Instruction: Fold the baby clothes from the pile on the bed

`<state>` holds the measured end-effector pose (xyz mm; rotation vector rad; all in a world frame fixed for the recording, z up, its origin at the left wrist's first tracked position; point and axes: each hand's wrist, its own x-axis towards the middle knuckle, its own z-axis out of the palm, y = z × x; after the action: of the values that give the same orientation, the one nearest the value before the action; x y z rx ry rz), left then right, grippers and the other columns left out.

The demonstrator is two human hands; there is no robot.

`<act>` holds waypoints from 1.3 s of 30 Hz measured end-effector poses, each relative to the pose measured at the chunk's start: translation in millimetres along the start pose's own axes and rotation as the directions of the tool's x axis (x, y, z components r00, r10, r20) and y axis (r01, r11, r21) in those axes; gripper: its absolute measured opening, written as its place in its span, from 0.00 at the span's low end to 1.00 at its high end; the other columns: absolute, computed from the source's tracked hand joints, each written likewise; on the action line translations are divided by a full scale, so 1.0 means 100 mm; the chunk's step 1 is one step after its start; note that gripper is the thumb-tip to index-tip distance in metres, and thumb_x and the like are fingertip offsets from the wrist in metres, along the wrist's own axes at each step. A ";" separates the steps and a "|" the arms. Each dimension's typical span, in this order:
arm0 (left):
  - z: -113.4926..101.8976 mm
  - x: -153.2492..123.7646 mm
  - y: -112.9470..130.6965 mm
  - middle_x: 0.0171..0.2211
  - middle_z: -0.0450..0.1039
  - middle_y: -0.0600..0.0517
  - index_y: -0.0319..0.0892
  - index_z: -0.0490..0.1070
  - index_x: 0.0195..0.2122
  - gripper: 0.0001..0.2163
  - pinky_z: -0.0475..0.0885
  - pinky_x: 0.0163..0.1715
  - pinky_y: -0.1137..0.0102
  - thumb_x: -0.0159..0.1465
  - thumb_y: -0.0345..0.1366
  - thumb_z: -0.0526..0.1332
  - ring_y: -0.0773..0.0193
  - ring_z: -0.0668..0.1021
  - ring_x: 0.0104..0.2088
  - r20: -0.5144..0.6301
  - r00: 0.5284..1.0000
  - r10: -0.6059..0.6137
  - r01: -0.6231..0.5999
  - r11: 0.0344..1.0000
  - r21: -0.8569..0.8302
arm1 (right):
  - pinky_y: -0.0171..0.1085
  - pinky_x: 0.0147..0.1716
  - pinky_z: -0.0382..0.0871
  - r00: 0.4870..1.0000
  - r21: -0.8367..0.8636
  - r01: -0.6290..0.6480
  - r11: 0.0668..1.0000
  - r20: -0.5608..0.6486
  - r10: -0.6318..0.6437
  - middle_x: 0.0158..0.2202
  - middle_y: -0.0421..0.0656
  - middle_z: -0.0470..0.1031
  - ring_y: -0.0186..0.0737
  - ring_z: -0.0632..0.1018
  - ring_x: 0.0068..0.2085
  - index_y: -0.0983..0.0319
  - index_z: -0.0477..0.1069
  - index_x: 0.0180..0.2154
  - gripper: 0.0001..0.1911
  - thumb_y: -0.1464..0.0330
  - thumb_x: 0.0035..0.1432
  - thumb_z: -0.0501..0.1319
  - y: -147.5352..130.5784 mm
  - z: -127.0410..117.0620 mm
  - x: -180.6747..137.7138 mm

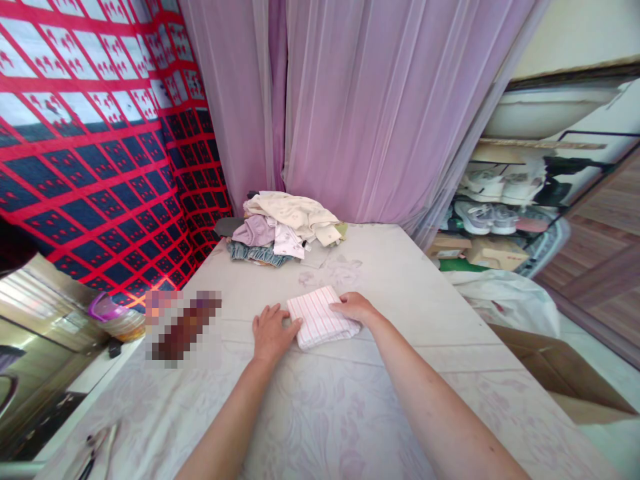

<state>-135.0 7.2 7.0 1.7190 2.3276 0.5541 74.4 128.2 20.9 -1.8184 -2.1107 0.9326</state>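
A folded cloth with pink and white stripes [323, 319], perhaps a garment, lies on the floral table cover [330, 393]. My right hand [356, 308] grips its right upper edge, thumb on top and the other fingers mostly hidden along the side. On the opposite side, my left hand [274, 332] rests with its fingers apart on the cover. Its thumb reaches to the cloth's left edge. Beyond both hands sits a heap of clothes [285, 230], with cream, lilac and denim pieces in it.
Purple curtains [400, 113] hang behind the table, and a red-and-navy patterned cloth [100, 153] hangs at left. A blurred-out patch [183, 330] lies on the left. Shoes [485, 217] stand on a rack at right, above an open cardboard box [560, 373]. A cable [97, 450] lies near left.
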 end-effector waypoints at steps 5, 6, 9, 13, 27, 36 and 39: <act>-0.01 0.06 0.16 0.50 0.73 0.47 0.45 0.70 0.40 0.11 0.61 0.54 0.52 0.58 0.42 0.60 0.50 0.70 0.55 0.039 0.999 0.010 -0.007 0.996 -0.085 | 0.31 0.23 0.60 1.000 0.110 -0.006 0.994 -0.009 0.007 0.21 0.37 0.73 0.34 0.72 0.24 0.63 0.74 0.25 0.08 0.64 0.44 0.66 0.02 0.00 -0.06; -0.02 0.06 0.19 0.46 0.75 0.48 0.45 0.69 0.40 0.10 0.65 0.51 0.57 0.58 0.40 0.59 0.53 0.73 0.51 0.051 0.998 0.021 -0.013 0.989 -0.145 | 0.31 0.24 0.61 1.000 0.140 0.005 0.990 -0.022 -0.001 0.23 0.38 0.74 0.35 0.73 0.26 0.64 0.74 0.27 0.08 0.65 0.45 0.65 0.04 0.00 -0.09; 0.00 0.10 0.29 0.42 0.77 0.51 0.45 0.64 0.44 0.11 0.71 0.41 0.68 0.60 0.34 0.57 0.62 0.78 0.40 0.097 0.995 -0.005 0.042 0.921 -0.387 | 0.31 0.28 0.65 0.998 0.223 0.041 0.974 -0.063 -0.028 0.33 0.41 0.78 0.36 0.76 0.32 0.65 0.73 0.35 0.12 0.66 0.48 0.63 0.11 0.00 -0.19; 0.12 0.20 0.46 0.46 0.75 0.49 0.44 0.53 0.57 0.22 0.73 0.38 0.69 0.61 0.32 0.55 0.65 0.79 0.37 0.165 0.986 -0.022 0.122 0.770 -0.626 | 0.35 0.34 0.69 0.988 0.341 0.072 0.937 -0.156 -0.019 0.38 0.44 0.78 0.39 0.78 0.36 0.64 0.66 0.51 0.23 0.64 0.54 0.60 0.29 -0.05 -0.27; 0.30 -0.05 0.23 0.38 0.77 0.52 0.44 0.73 0.40 0.08 0.68 0.46 0.66 0.60 0.32 0.59 0.61 0.76 0.41 -0.065 0.964 0.258 -0.258 0.849 -0.461 | 0.40 0.45 0.64 0.760 -0.256 0.583 0.771 -0.162 -0.629 0.43 0.42 0.76 0.41 0.73 0.46 0.55 0.76 0.39 0.09 0.69 0.56 0.61 -0.03 0.06 -0.61; 0.20 -0.08 0.33 0.33 0.75 0.52 0.44 0.73 0.35 0.04 0.67 0.40 0.66 0.61 0.33 0.59 0.60 0.75 0.37 -0.076 0.918 0.389 -0.394 0.876 -0.278 | 0.42 0.46 0.62 0.743 -0.162 0.585 0.795 -0.286 -0.605 0.42 0.42 0.76 0.41 0.73 0.45 0.56 0.76 0.32 0.05 0.70 0.56 0.61 0.09 0.32 -0.65; 0.19 -0.10 0.31 0.37 0.74 0.50 0.45 0.72 0.35 0.04 0.66 0.41 0.65 0.60 0.32 0.60 0.59 0.74 0.40 -0.091 0.898 0.431 -0.439 0.855 -0.277 | 0.40 0.44 0.64 0.774 -0.087 0.580 0.810 -0.251 -0.581 0.39 0.42 0.78 0.39 0.75 0.43 0.57 0.76 0.30 0.08 0.69 0.57 0.59 0.06 0.24 -0.62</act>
<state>-97.4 8.6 2.0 2.0955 1.7455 0.9467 80.5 62.6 13.9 -1.0739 -2.2706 0.4858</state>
